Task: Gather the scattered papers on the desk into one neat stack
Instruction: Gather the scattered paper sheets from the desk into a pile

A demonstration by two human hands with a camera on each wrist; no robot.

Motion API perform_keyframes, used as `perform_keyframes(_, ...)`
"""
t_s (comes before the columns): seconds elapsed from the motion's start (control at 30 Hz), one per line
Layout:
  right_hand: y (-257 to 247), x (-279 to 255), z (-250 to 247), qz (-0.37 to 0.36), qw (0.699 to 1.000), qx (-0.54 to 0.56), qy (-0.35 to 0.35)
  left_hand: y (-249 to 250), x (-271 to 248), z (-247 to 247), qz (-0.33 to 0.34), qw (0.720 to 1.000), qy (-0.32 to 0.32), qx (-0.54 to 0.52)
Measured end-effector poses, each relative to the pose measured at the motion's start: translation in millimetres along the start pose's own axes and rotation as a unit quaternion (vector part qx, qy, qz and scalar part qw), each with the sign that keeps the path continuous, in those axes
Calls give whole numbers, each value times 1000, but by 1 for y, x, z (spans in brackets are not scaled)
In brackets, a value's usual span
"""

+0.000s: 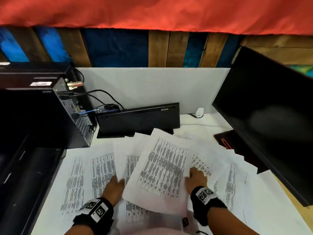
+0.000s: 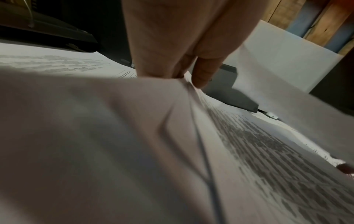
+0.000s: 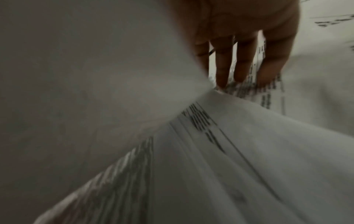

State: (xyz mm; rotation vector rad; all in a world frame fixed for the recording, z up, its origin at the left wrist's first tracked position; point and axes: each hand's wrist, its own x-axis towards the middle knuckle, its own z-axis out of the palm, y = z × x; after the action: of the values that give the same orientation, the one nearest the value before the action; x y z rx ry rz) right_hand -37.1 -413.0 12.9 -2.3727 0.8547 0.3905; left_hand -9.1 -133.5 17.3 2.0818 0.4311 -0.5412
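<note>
White desk (image 1: 211,122), plank wall behind. Printed papers (image 1: 100,170) lie fanned and overlapping across the desk's near half. One top sheet (image 1: 162,168) is raised at a tilt above them, centre. Left hand (image 1: 113,187) pinches the sheet's left edge, fingers (image 2: 203,71) closed on the fold. Right hand (image 1: 196,178) is at its right edge, fingers (image 3: 222,63) extended down onto the papers beneath; grasp on the sheet not discernible. Black keyboard (image 1: 138,119) propped behind; monitor (image 1: 271,116) right; computer case (image 1: 67,112) left.

hands (image 1: 116,185): 2 | monitors (image 1: 271,116): 1 | keyboards (image 1: 138,119): 1 | papers (image 1: 162,167): many, overlapping, uncountable
</note>
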Motion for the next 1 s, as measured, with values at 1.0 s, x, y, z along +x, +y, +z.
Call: perform_keyframes(1.0, 8, 17, 0, 10, 989, 146, -16, -11, 23, 29, 28, 999, -42, 16)
